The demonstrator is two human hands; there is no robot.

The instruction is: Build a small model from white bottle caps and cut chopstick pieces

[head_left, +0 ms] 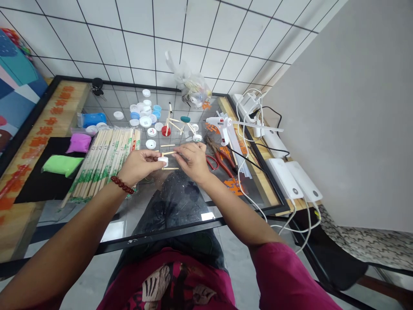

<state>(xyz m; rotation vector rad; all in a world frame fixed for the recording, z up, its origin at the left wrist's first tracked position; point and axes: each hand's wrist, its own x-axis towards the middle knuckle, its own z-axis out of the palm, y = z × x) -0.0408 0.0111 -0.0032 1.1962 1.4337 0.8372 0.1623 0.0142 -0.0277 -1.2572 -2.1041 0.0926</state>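
My left hand (142, 165), a bead bracelet on its wrist, pinches a small white bottle cap (163, 160) over the glass tabletop. Between the fingers of my right hand (192, 160) is a short wooden stick (169, 153), its left end at the cap; whether the two are joined I cannot tell. Other cut sticks lie close by, one (170, 168) just below the cap. Beyond my hands stands a small bicycle-like model (176, 125) of sticks, with a red cap, a white cap and a green oval piece.
Wrapped chopsticks (108, 159) and bagged clay (63, 163) lie at left. Loose bottle caps (145, 121) sit behind my hands. To the right are a glue gun (222, 127), pliers (222, 157), red-handled scissors (212, 162), glue sticks (247, 165) and trailing cables. A plastic bag (193, 88) stands at the back.
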